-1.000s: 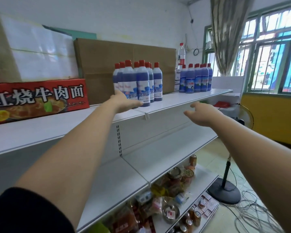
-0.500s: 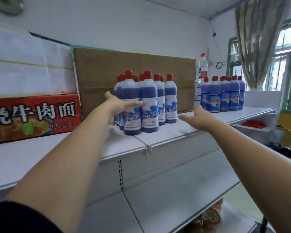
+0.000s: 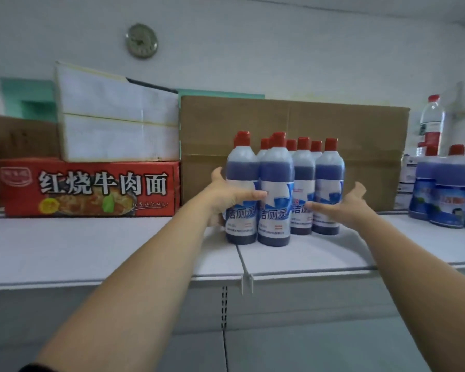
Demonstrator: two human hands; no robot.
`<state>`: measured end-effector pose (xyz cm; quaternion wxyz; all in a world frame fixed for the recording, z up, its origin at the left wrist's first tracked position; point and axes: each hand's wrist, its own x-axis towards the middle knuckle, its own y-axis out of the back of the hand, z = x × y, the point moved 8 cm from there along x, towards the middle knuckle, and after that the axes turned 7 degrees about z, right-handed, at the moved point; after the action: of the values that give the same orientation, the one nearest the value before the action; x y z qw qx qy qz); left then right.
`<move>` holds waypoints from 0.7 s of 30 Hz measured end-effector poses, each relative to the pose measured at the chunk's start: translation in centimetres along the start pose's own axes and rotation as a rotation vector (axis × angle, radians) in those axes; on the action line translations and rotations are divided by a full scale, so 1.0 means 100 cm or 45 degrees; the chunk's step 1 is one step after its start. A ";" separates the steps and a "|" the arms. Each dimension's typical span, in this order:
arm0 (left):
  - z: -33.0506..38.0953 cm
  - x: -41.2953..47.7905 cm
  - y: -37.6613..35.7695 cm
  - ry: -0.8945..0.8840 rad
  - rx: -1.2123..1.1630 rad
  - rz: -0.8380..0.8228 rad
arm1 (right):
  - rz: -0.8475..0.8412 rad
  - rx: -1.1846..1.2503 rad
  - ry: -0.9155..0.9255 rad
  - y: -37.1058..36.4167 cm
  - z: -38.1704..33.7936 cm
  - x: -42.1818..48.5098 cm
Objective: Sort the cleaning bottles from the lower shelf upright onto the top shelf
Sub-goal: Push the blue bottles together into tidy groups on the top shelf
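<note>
The cleaning bottles [image 3: 275, 170] stand in a tight cluster at the centre of the frame, on the top shelf [image 3: 91, 251], straddling the seam between two shelf panels. Each one is upright, long axis vertical, red cap pointing at the ceiling. They are translucent bottles filled with dark blue liquid, each wrapped in a white and blue label with Chinese characters facing the camera. How many stand in the back rows is hard to count, perhaps eight or nine in all.

The left hand [image 3: 226, 197] lies flat against the front-left bottle, fingers straight across its label and thumb raised beside its shoulder. The right hand [image 3: 346, 205] mirrors it at the right side of the cluster, fingers stretched onto the labels, thumb up; neither hand curls round a bottle.

Behind the cluster sits a brown cardboard box [image 3: 293, 122]. At centre left lies a red noodle carton [image 3: 89, 187]. At the right edge stands a second group of blue bottles [image 3: 446, 200].
</note>
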<state>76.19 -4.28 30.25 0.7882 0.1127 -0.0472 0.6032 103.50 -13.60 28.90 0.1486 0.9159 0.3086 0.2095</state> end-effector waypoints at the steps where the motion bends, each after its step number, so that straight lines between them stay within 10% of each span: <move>1: 0.000 -0.001 -0.001 -0.013 -0.019 0.012 | -0.047 0.063 0.020 -0.003 0.000 0.004; 21: -0.012 -0.012 -0.011 -0.215 0.070 0.244 | -0.279 0.317 0.250 -0.021 0.001 0.006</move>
<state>76.85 -5.38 28.74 0.7168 0.1797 -0.1073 0.6651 102.92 -11.58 28.13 0.0254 0.8632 0.4431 0.2407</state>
